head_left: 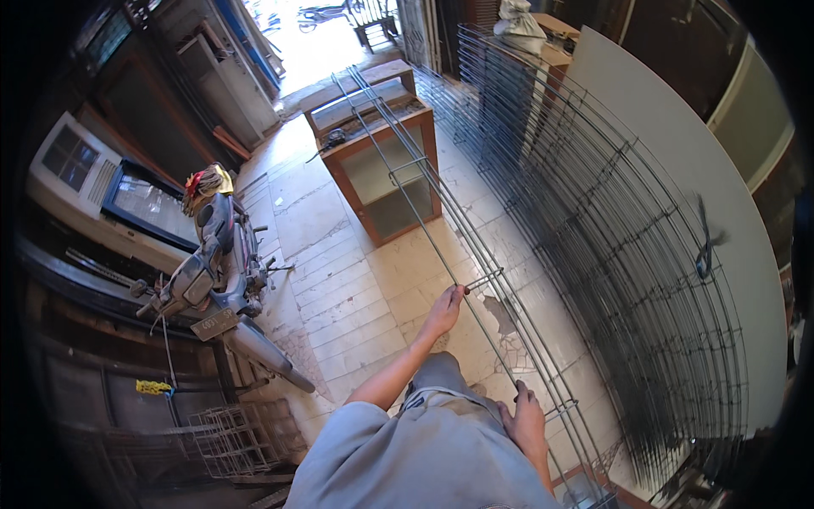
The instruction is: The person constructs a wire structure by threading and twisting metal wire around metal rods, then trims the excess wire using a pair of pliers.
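A long, narrow rebar cage [486,277] of thin steel rods with cross-ties runs from the far cabinet down past my right side. My left hand [443,312] is closed on its left rod, right beside a cross-tie. Lower down, my right hand [526,422] is curled round the same rod, near another tie; the fingertips look dark, and whether they also hold something small I cannot tell. The cage's far end rests on top of a wooden cabinet [346,178] with glass panels. A small dark tool [337,136] lies on that cabinet.
Many similar wire cages [627,254] stand stacked along the right, against a large pale board [721,153]. A motorbike [225,263] is parked at left. Small wire frames [242,437] lie lower left. The tiled floor [339,288] has a broken patch. A bright doorway opens at the far end.
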The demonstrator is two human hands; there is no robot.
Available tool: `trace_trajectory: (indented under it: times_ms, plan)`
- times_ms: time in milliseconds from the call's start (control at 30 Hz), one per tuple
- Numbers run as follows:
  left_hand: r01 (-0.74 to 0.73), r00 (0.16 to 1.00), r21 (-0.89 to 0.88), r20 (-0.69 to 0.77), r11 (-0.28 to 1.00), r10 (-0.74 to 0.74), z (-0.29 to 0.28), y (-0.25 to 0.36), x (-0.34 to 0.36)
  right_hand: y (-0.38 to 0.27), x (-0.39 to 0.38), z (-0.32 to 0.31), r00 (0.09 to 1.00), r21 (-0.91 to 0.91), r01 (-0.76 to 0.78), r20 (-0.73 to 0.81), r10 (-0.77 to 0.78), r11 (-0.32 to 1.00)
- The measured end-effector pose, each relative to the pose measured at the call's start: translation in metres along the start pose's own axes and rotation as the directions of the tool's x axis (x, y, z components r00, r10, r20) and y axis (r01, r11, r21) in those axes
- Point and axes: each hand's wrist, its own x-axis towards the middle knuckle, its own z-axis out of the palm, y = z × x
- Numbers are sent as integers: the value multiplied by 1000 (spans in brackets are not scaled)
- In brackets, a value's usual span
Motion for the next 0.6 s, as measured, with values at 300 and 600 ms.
trace_trajectory:
  times_ms: [300,600]
  plan:
    - [237,963,-396,219,887,-159,-63,-40,38,-17,15,8,925,269,-315,-129,358,910]
    - [71,997,-174,4,982,-71,-236,-121,191,-77,18,16,520,256,-434,-712,473,864]
